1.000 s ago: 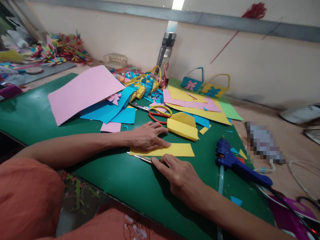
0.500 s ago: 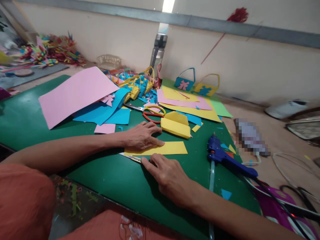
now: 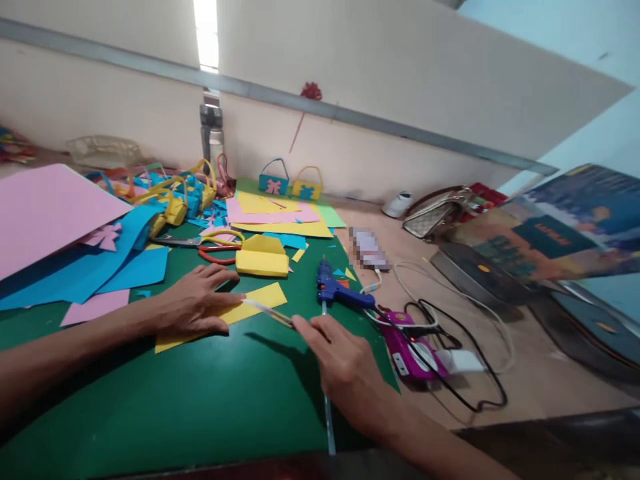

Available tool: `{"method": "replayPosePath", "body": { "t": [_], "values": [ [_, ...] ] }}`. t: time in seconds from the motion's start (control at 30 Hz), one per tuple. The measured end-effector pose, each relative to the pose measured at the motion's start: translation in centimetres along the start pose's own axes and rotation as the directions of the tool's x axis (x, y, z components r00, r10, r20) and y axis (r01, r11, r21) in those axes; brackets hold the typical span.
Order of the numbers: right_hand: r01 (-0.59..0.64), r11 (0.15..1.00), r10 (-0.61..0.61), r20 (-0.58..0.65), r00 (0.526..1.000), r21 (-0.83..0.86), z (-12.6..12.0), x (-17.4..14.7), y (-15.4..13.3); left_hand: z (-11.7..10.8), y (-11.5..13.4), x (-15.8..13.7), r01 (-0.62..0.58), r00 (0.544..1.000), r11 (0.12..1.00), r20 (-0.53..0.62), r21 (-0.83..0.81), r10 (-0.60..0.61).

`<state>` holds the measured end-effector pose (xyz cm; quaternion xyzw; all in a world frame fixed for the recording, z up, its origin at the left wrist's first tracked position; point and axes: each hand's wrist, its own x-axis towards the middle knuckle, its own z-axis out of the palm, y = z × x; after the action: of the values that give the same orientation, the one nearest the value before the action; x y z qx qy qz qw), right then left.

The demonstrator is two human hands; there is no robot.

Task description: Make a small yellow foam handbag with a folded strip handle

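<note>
My left hand [image 3: 195,303] lies on a yellow paper strip [image 3: 267,300] with its fingers spread, pressing it to the green board [image 3: 200,407]. The strip slants up to the right. In my right hand [image 3: 345,360] is a slim cutter knife [image 3: 280,317], its pale blade pointing left above the strip. The knife's shadow falls on the board, apart from the blade. Just beyond the strip sits a folded yellow paper box [image 3: 261,257], beside scissors [image 3: 220,245] with red and yellow handles.
A blue glue gun [image 3: 345,292] lies right of the strip, near a purple power strip [image 3: 413,350] with tangled cables. Pink card [image 3: 55,213] and blue sheets [image 3: 90,267] are at left. Small paper bags [image 3: 175,208] are heaped behind; two more lean by the wall. A phone [image 3: 369,248] lies at right.
The view has swung right. My right hand has raised the cutter knife off the board and over the strip. The strip now lies at a steeper slant, with my left hand still on it.
</note>
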<state>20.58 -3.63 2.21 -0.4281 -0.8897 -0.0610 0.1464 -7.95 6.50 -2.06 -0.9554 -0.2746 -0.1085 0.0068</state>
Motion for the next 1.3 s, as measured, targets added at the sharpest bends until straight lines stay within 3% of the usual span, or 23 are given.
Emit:
{"method": "replayPosePath", "body": {
  "t": [0.17,0.33,0.47,0.73,0.93,1.03,1.1,1.13,1.2,1.23,1.3],
  "values": [
    [-0.175,0.950,0.168,-0.050,0.984,-0.260,-0.1,-3.6,2.8,-0.3,0.9,0.7,-0.026,0.996,0.999,0.081,0.033,0.023],
    [-0.279,0.784,0.227,-0.163,0.960,-0.555,-0.3,-6.7,2.8,-0.7,1.8,1.0,0.001,0.997,0.999,0.076,0.034,-0.004],
    [-0.275,0.701,0.281,-0.099,0.955,-0.658,-0.4,-8.4,2.3,-0.4,1.9,1.2,-0.001,0.999,0.999,0.052,0.045,-0.002],
    [-0.243,0.687,0.408,0.087,0.909,-0.685,-0.7,-5.4,2.2,1.0,1.7,2.0,-0.035,0.998,0.999,-0.057,0.034,0.037],
    [-0.163,0.741,0.338,0.152,0.929,-0.652,-0.4,-3.6,2.3,1.1,2.2,1.9,0.023,0.988,1.000,-0.152,0.020,-0.020],
    [-0.162,0.735,0.320,0.127,0.939,-0.659,-0.8,-2.4,2.3,1.2,2.4,1.7,0.047,0.978,0.999,-0.201,-0.001,-0.046],
    [-0.159,0.779,0.245,0.061,0.967,-0.607,-1.6,-1.6,1.8,1.3,2.3,1.6,0.059,0.974,0.998,-0.219,-0.016,-0.061],
    [-0.113,0.840,0.150,0.026,0.988,-0.531,-2.1,-1.3,1.2,1.4,2.3,1.5,0.063,0.973,0.998,-0.223,-0.021,-0.066],
    [0.074,0.971,-0.088,-0.052,0.995,-0.228,-3.1,-1.3,-0.3,1.5,2.2,1.4,0.064,0.971,0.998,-0.230,-0.023,-0.068],
    [0.164,0.984,-0.171,-0.106,0.980,-0.067,-3.5,-1.6,-1.1,1.6,2.2,1.4,0.060,0.970,0.998,-0.236,-0.019,-0.063],
    [0.182,0.961,-0.156,-0.136,0.978,0.209,-4.1,-2.6,-2.7,1.6,2.2,1.3,0.044,0.967,0.999,-0.252,-0.003,-0.043]
  ]
}}
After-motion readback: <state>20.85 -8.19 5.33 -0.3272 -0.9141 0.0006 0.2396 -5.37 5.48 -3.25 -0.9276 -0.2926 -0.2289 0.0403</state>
